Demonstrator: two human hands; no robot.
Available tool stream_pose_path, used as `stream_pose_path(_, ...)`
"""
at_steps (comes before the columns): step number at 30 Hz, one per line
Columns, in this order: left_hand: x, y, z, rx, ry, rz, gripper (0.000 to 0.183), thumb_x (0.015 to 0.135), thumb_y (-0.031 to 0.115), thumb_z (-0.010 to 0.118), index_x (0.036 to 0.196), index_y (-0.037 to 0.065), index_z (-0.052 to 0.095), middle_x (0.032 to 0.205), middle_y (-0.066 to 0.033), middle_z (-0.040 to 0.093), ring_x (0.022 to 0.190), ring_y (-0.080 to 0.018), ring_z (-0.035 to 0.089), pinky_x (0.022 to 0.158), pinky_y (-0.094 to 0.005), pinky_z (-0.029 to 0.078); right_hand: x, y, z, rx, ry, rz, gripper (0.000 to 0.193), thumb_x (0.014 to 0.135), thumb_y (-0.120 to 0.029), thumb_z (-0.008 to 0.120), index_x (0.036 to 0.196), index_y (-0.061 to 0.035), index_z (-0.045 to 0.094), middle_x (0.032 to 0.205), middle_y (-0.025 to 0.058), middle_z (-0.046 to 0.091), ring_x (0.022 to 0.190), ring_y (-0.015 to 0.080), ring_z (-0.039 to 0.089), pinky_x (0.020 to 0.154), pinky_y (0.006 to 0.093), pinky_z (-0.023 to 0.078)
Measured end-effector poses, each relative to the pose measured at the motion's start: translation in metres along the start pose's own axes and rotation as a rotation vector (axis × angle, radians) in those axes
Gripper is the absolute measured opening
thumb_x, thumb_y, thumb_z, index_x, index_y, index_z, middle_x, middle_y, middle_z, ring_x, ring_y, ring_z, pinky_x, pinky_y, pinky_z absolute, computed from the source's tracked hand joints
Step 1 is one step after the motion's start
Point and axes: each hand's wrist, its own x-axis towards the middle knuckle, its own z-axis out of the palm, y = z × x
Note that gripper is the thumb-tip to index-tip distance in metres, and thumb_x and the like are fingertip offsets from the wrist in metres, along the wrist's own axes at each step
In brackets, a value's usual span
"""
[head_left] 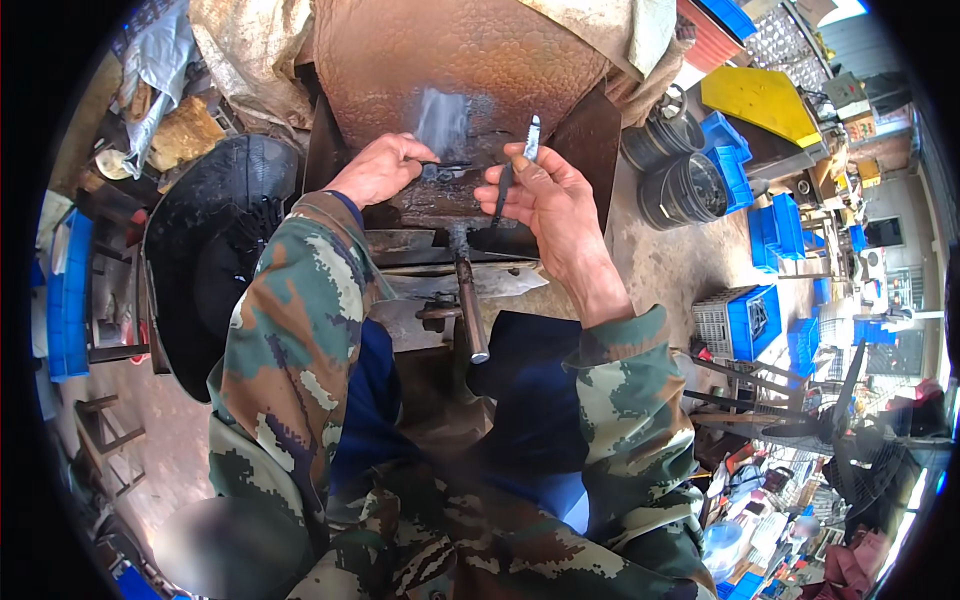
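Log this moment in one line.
Left hand: at small dark metal piece; right hand: holding slim black-and-silver item; nearby: brown round metal bar

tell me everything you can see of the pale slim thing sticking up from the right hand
The pale slim thing is patchy silver-white, seemingly metal, with a dark tip. It points up the picture, its lower end gripped in the right hand. Below, a dark narrow piece slants down in the same hand; whether the two join is unclear.
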Motion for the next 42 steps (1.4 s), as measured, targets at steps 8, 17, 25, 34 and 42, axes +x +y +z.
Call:
stream_pose_path(8,-0.006,0.027,0.008,0.363,0.156,0.113,0.023,0.085,0.007,0.058,0.102,-0.001,0.071,0.095,-0.0202,0.064,0.096,-0.0398,0.062,0.088,-0.0429,0.049,-0.003,0.008,-0.011,-0.118,-0.027,0.08,0.022,0.099,-0.019,0.058,0.115,-0.0042,0.055,0.08,0.0033,0.062,0.067,0.0129,0.062,0.063,0.0257,0.051)
stream_pose_path(17,-0.017,0.028,-0.015,0.326,0.243,-0.211,0.034,0.091,0.033,0.056,0.1,0.004,0.071,0.095,-0.0183,0.071,0.097,-0.0386,0.066,0.085,-0.0417,0.05,-0.037,0.031,-0.012,-0.765,-0.046,-0.269,0.014,0.093,-0.011,0.062,0.102,-0.0007,0.066,0.077,0.0133,0.064,0.066,0.0213,0.064,0.066,0.0327,0.05)
stream_pose_path(25,-0.018,0.023,-0.011,0.275,0.338,-0.365,0.038,0.091,0.04,0.058,0.099,0.006,0.074,0.096,-0.017,0.072,0.1,-0.0372,0.066,0.088,-0.0425,0.049,-0.073,0.045,-0.018,-1.18,-0.499,-0.637,0.045,0.075,0.007,0.059,0.117,-0.0073,0.063,0.132,0.0094,0.057,0.103,0.0348,0.064,0.082,0.0431,0.056)
stream_pose_path(34,-0.025,0.021,-0.023,0.309,0.498,-0.188,0.042,0.088,0.049,0.055,0.093,0.011,0.072,0.097,-0.0184,0.07,0.096,-0.0392,0.066,0.082,-0.0481,0.052,-0.054,0.046,-0.006,-1.057,-0.461,-0.77,0.053,0.068,0.011,0.055,0.117,-0.0046,0.064,0.125,0.0158,0.063,0.117,0.036,0.06,0.098,0.0401,0.051)
stream_pose_path(42,-0.001,0.074,0.01,0.21,0.944,0.027,0.02,0.078,0.032,0.063,0.076,0.014,0.073,0.085,-0.0152,0.067,0.085,-0.036,0.065,0.077,-0.0487,0.051,0.013,0.015,0.03,-0.472,0.064,-0.464,0.022,0.093,-0.015,0.069,0.11,-0.0021,0.067,0.106,0.0037,0.066,0.083,0.0101,0.06,0.053,0.0244,0.056)
